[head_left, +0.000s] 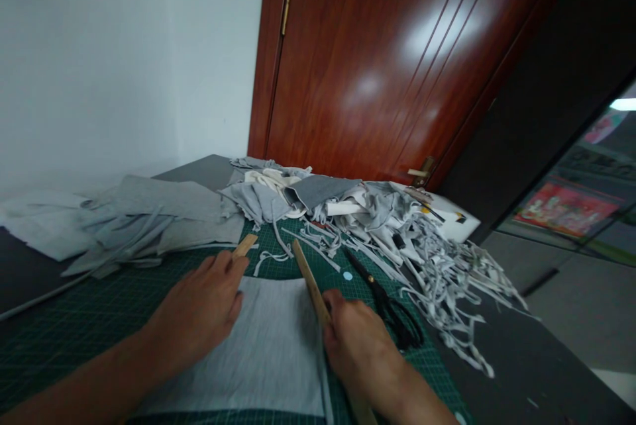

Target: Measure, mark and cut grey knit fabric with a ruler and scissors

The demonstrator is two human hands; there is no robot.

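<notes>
Between the hands, gray cloth lies flat.

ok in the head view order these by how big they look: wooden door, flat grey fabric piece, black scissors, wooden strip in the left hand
1. Wooden door
2. Flat grey fabric piece, partly covered
3. Black scissors
4. Wooden strip in the left hand, judging only by what shows

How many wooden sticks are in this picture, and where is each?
2: one wooden stick is in the left grip, the other in the right grip near the right edge of the gray cloth. More may be hidden.
</notes>
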